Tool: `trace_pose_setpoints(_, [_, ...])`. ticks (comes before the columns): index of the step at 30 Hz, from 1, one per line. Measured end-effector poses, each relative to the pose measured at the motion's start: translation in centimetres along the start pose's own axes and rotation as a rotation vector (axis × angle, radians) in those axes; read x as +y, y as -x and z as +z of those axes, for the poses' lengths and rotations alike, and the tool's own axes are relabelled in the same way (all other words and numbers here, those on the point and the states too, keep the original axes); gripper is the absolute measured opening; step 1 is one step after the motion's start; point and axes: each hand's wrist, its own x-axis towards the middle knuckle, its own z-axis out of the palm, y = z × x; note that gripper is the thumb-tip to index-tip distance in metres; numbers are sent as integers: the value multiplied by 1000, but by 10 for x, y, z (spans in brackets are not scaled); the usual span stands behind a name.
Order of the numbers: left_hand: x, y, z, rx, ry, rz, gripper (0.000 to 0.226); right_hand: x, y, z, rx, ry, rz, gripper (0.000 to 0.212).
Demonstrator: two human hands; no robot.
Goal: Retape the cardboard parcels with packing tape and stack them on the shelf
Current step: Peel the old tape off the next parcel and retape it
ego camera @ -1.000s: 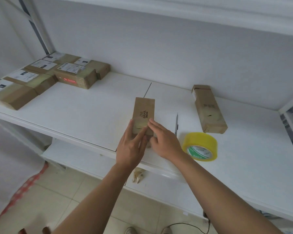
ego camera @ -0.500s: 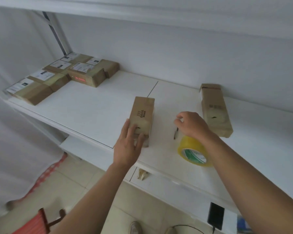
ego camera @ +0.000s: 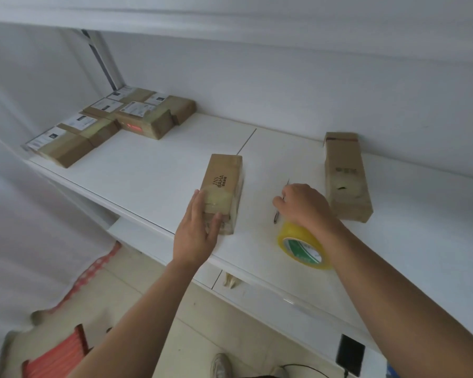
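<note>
A narrow cardboard parcel (ego camera: 224, 181) printed "INS BAHA" lies on the white shelf (ego camera: 153, 181), its near end wrapped in clear tape. My left hand (ego camera: 200, 233) rests on that near end, fingers straight over the top and thumb on the right side. My right hand (ego camera: 303, 205) is to the right, fingers curled round a thin dark cutter (ego camera: 277, 214) that lies on the shelf. A yellow tape roll (ego camera: 303, 246) lies just below my right wrist, partly hidden. A second parcel (ego camera: 344, 178) lies beyond my right hand.
Several taped parcels with white labels (ego camera: 112, 126) are stacked at the shelf's far left by the metal upright. A lower ledge (ego camera: 257, 290) runs under the shelf. A black phone (ego camera: 350, 354) sits at the lower right. Floor and shoes show below.
My right hand left the parcel, moved right to the cutter and closed on it. My left hand stayed on the parcel's near end. The camera shifted, so the view lies lower and further right.
</note>
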Motion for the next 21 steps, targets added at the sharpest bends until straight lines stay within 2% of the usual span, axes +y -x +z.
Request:
trace_pose_setpoints(4, [-1,-1,3,-5,-49,5,51,2,3,0,83,-15,-40,32])
trace_pose_setpoints(8, [12,2,14,64,-62,-24,56,6,8,-1,247,-109,-77,29])
trace_pose_setpoints(12, [34,5,20,173,-95,-29,59,13,13,-1,239,-101,-117,29])
trace_pose_setpoints(16, [32,-1,19,130,-52,-129,65,18,16,0,247,-114,-115,30])
trace_pose_setpoints(21, [19,9,26,130,-122,-17,56,18,14,1,250,-104,-108,30])
